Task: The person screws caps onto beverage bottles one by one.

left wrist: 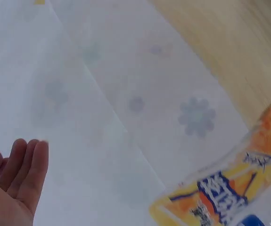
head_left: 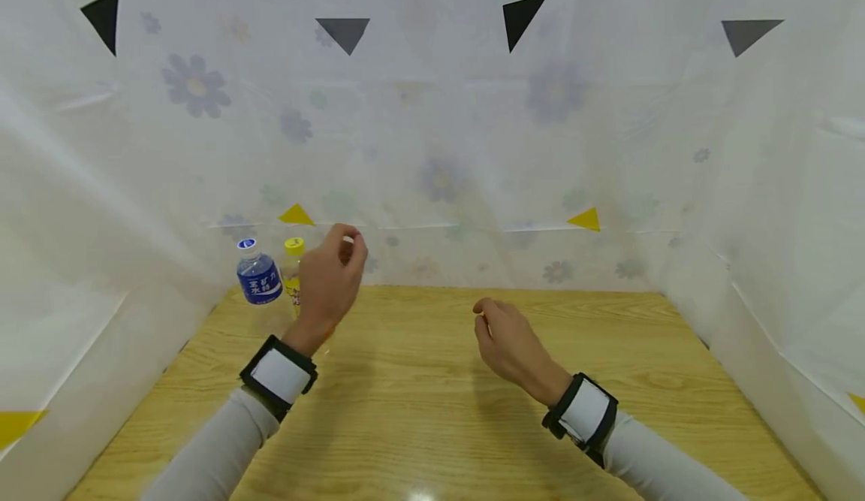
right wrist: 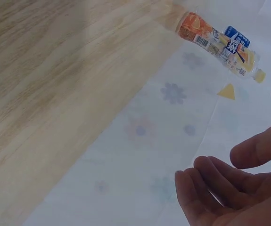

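In the head view, my left hand (head_left: 333,279) is raised in front of a yellow-capped bottle (head_left: 293,247) and hides much of it. Its fingers bend loosely, with nothing between them. To the left of that bottle stands one with a blue label (head_left: 260,279) and a white-and-blue cap. Orange and yellow printing covers the yellow-capped bottle in the right wrist view, where the blue label peeks out behind it. My right hand (head_left: 511,343) hovers over the middle of the table, holding nothing; in the right wrist view its fingers (right wrist: 225,183) are relaxed and gently bent.
A wood-grain table (head_left: 419,411) spans the space beneath both arms. White flowered sheeting (head_left: 439,133) rises behind it and along both sides, bearing black, grey and yellow triangles. Each wrist wears a black strap with a white plate (head_left: 280,373).
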`<action>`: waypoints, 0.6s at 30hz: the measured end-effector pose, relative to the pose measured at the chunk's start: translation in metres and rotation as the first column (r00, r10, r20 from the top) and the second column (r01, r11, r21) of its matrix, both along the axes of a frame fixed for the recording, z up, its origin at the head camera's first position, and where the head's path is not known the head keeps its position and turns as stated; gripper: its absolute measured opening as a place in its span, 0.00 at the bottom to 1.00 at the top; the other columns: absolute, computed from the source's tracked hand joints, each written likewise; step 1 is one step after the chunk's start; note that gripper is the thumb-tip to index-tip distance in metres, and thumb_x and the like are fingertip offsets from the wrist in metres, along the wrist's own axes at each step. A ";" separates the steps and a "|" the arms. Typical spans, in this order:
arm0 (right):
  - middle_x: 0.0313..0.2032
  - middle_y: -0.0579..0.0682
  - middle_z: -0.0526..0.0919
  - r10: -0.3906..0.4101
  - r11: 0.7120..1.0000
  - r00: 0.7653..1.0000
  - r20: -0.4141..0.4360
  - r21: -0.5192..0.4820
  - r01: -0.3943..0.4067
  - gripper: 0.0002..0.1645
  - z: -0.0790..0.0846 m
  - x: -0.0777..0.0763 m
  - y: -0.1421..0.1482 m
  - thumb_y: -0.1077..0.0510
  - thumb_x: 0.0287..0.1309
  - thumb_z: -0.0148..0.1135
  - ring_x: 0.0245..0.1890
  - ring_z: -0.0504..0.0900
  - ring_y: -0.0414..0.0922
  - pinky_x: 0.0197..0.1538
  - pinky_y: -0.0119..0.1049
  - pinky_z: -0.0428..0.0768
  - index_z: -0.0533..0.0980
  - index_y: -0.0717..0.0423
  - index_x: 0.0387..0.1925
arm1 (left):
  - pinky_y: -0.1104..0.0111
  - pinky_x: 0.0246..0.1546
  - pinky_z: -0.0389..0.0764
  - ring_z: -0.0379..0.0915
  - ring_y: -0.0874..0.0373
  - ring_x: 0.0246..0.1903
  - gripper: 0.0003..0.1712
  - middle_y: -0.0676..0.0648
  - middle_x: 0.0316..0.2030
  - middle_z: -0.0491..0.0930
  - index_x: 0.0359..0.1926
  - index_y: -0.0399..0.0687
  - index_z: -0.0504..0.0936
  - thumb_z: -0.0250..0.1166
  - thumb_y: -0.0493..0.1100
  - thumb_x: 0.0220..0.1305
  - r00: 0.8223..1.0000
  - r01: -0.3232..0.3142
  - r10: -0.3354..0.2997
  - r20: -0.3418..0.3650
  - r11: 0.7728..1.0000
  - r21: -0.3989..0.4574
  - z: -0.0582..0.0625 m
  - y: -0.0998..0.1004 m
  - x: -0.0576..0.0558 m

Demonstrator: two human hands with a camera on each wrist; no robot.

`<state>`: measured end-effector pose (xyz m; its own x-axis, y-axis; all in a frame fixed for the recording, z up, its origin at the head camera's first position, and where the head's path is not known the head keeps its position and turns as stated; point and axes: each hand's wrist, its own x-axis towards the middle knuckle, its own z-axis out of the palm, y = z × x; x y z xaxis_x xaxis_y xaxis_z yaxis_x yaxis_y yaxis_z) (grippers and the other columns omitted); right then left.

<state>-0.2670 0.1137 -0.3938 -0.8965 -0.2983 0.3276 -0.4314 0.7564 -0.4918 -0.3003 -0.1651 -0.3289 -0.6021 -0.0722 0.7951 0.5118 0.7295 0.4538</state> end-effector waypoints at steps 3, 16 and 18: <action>0.51 0.55 0.81 -0.003 1.000 1.000 0.019 -0.025 0.003 0.17 -0.002 0.000 -0.003 0.57 0.77 0.43 0.51 0.79 0.52 0.49 0.48 0.78 0.77 0.56 0.54 | 0.67 0.17 0.71 0.72 0.60 0.16 0.07 0.49 0.21 0.82 0.40 0.45 0.81 0.57 0.41 0.74 0.994 0.085 -0.078 0.073 0.991 -0.107 -0.013 0.024 0.010; 0.64 0.64 0.73 -0.017 0.990 0.999 0.042 0.137 0.011 0.28 -0.032 -0.012 -0.009 0.49 0.75 0.49 0.65 0.69 0.65 0.63 0.68 0.65 0.68 0.52 0.71 | 0.47 0.46 0.73 0.76 0.42 0.47 0.24 0.37 0.51 0.78 0.58 0.50 0.81 0.63 0.59 0.70 0.897 0.176 0.053 0.440 0.868 -0.465 -0.102 0.069 0.016; 0.68 0.67 0.68 -0.023 0.987 0.999 0.031 0.158 0.018 0.31 -0.035 -0.018 -0.008 0.48 0.75 0.50 0.69 0.65 0.68 0.65 0.71 0.60 0.64 0.48 0.75 | 0.38 0.57 0.69 0.69 0.34 0.62 0.31 0.33 0.64 0.71 0.66 0.53 0.76 0.62 0.62 0.70 0.854 0.215 0.056 0.516 0.867 -0.449 -0.106 0.070 0.014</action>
